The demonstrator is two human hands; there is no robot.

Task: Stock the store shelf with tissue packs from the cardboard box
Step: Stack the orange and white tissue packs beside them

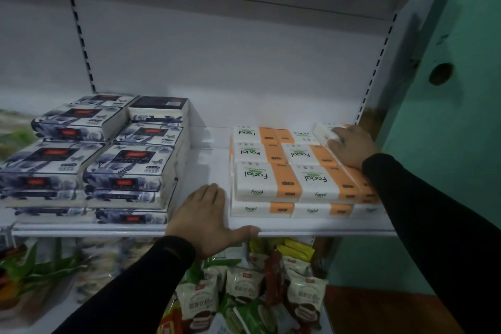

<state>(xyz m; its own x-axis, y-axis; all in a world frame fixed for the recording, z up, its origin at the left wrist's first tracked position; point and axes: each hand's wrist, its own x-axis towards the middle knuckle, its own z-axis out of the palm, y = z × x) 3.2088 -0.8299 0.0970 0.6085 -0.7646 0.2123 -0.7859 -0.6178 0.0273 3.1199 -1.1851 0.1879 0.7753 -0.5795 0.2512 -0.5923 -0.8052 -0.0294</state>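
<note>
White-and-orange "Facial" tissue packs point(267, 177) lie stacked in rows on the right half of the white shelf point(325, 229). My right hand point(352, 146) rests on top of the rightmost packs, its fingers curled round a white pack point(325, 131) at the back right corner. My left hand point(208, 218) lies flat on the shelf's front edge, fingers straight, thumb along the lip, in the gap just left of the orange stack. Blue floral tissue packs point(130, 165) are piled on the shelf's left half. The cardboard box is out of view.
A bare strip of shelf point(208, 160) separates the two stacks. Below the shelf, snack bags point(244, 287) fill the lower level. A green wall point(447, 144) with a round hole stands right of the shelf upright point(376, 76). The white back panel rises behind.
</note>
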